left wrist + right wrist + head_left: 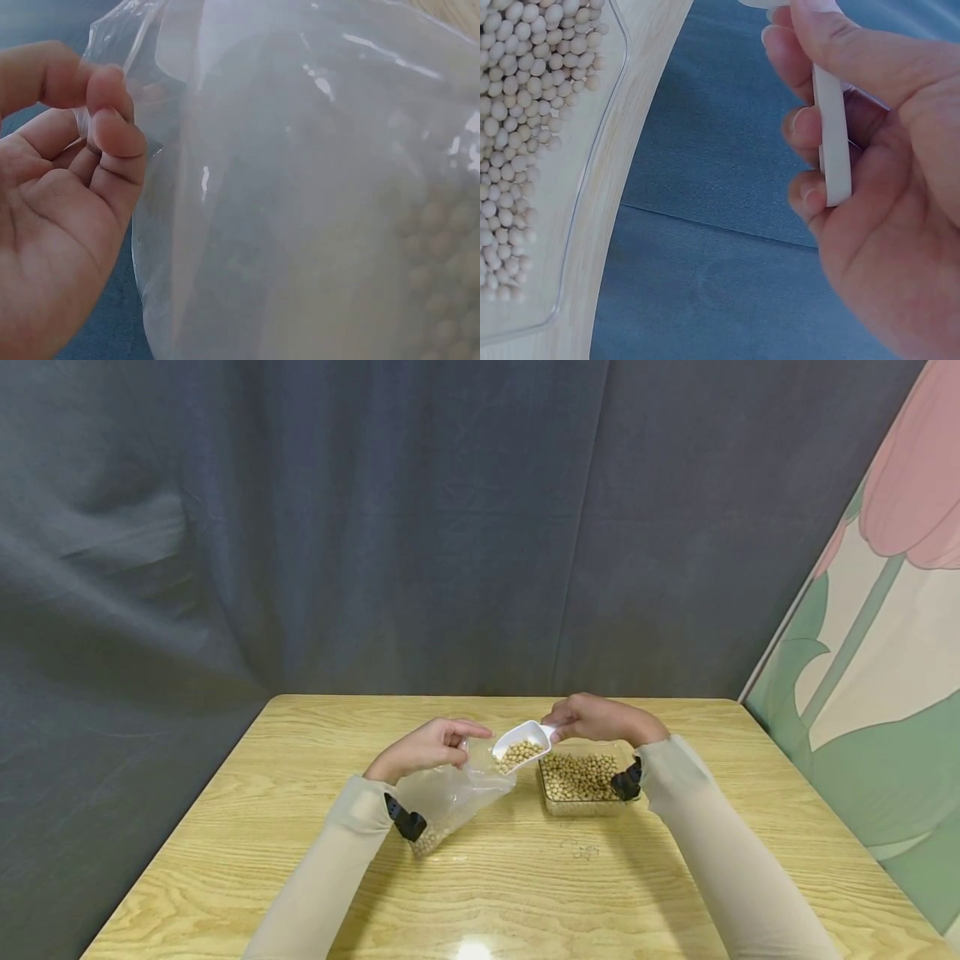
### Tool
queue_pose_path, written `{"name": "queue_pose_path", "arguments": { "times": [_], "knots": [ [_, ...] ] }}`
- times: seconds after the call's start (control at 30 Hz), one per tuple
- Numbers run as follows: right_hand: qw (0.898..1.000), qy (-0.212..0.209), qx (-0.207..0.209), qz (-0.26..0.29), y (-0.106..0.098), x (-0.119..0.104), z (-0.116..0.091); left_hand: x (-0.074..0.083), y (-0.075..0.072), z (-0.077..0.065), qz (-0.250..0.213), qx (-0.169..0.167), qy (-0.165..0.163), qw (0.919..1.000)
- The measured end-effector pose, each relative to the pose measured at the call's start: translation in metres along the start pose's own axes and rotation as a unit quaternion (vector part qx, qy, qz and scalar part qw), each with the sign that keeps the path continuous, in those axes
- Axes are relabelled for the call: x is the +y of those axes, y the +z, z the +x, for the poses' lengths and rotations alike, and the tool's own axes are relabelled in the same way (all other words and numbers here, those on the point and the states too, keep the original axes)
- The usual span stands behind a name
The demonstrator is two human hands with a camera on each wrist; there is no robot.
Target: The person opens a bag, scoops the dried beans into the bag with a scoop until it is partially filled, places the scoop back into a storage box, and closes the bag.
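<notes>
My left hand (431, 747) pinches the rim of a clear plastic bag (453, 793), which slants down to the table with pale round beans in its lower end. In the left wrist view the bag (262, 187) fills most of the picture, the beans (442, 247) blurred behind the film. My right hand (596, 718) grips the handle of a white scoop (534, 732) loaded with beans. The scoop's front edge tilts down at the bag's mouth; whether it is inside cannot be told. In the right wrist view the fingers wrap the scoop's handle (834, 142).
Below my right hand a clear rectangular container (588, 808) of beans (577, 777) stands on the wooden table (510, 893). Dark cameras are strapped to both wrists. A dark curtain (435, 527) hangs behind the table, and a flower-painted wall (885, 693) rises at the right.
</notes>
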State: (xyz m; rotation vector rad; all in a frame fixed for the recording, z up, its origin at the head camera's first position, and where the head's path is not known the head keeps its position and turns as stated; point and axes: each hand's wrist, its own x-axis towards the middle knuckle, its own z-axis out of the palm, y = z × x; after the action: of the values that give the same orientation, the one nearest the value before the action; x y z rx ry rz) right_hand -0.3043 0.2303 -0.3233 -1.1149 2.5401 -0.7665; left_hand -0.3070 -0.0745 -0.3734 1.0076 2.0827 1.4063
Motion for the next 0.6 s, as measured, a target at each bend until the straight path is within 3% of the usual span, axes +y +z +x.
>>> {"name": "queue_pose_path", "arguments": {
  "times": [0.6],
  "knots": [
    [0.997,-0.011,-0.003,-0.074,-0.004,-0.011,0.005,-0.001,0.0,-0.002,-0.016,-0.001,-0.002,0.9999]
  ]
}}
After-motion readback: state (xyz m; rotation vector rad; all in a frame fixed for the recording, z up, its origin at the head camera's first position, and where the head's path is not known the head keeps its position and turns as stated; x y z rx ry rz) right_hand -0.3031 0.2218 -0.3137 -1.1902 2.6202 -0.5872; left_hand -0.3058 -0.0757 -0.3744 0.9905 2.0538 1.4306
